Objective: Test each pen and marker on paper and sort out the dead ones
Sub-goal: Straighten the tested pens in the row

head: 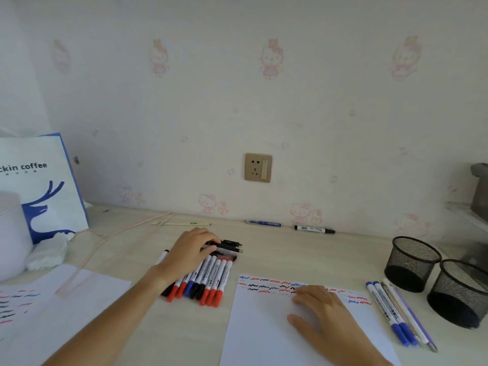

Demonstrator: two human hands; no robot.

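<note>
The left hand curls over the far end of the marker pile, fingers gripping a black pen. The right hand lies flat, fingers relaxed, on the paper, scribbled red, blue and black along its far edge. The bag at far left reads "ckin coffee". Marker labels are unreadable.

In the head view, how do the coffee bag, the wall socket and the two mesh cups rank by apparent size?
Largest to smallest:
1. coffee bag, partly cut off by the frame edge
2. the two mesh cups, alike; the nearer only looks bigger
3. wall socket
</note>
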